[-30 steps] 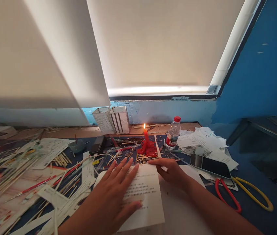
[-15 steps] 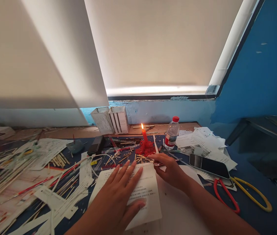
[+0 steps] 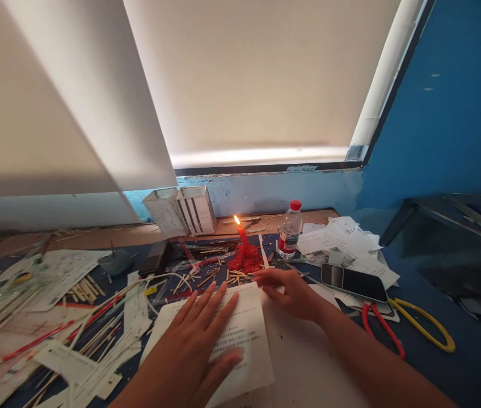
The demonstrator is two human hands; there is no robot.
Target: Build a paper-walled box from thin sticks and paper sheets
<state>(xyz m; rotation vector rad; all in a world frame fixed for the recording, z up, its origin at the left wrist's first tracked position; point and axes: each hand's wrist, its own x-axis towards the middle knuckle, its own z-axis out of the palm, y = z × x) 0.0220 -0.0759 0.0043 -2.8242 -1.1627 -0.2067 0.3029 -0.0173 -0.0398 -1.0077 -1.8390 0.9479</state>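
On one bench (image 3: 470, 379), I have my left hand (image 3: 193, 328) splayed flat on one printed sheet (image 3: 251, 362); apart from it, my right hand (image 3: 291, 292) curls at the sheet's far right corner, its grip unclear from here. Beyond stand one bottle (image 3: 290, 232) and one lit candle (image 3: 243, 239).

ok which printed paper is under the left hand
The printed sheet at front centre, beneath the spread left hand; the papers beside the bottle and at far left lie apart from it.
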